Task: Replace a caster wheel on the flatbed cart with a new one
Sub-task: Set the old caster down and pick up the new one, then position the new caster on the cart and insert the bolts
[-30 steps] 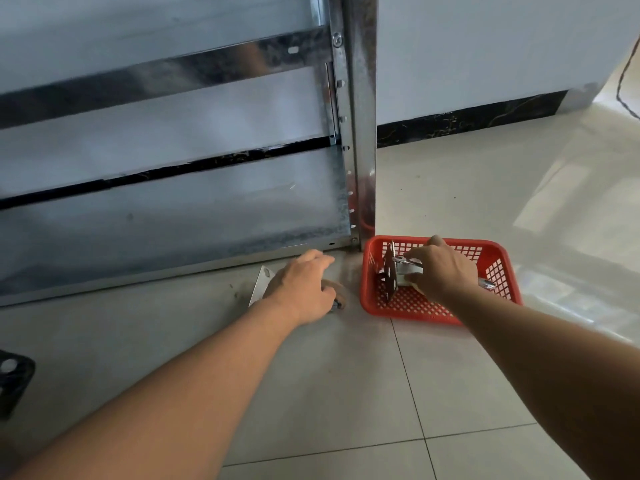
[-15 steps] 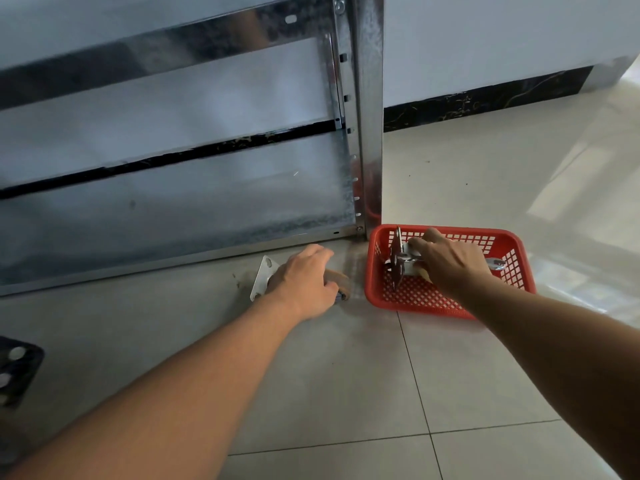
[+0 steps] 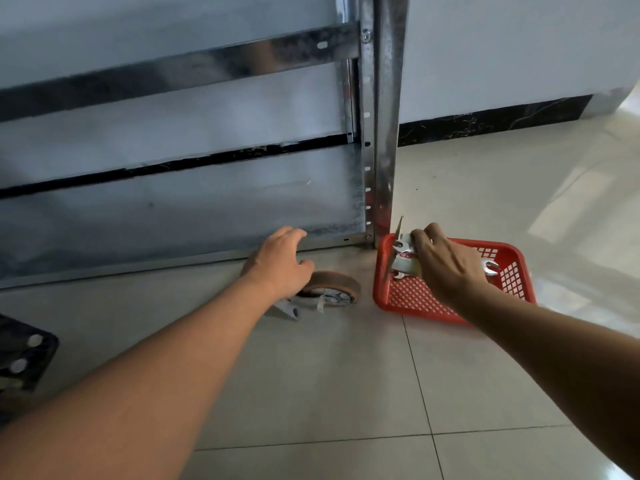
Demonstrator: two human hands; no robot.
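The flatbed cart (image 3: 180, 216) stands tipped on its edge, with its grey metal underside facing me. A caster with a brown wheel (image 3: 330, 289) lies on its side on the floor tiles just in front of the cart's lower rail. My left hand (image 3: 277, 263) hovers over that caster's left part with the fingers spread and nothing in them. My right hand (image 3: 446, 270) reaches into the red basket (image 3: 415, 308) and grips a second caster (image 3: 401, 254) by its metal bracket. That caster's mounting plate stands upright at the basket's left end.
A silver open-end wrench (image 3: 490, 266) lies in the basket behind my right hand. A black plate with round bolt heads (image 3: 24, 355) sits at the left edge. A white wall with a dark skirting (image 3: 485, 123) runs behind. Pale floor tiles lie between me and the cart.
My left hand has let go of the brown-wheeled caster and lifted toward the cart, so the wheel now shows. My right hand stays on the caster in the basket.
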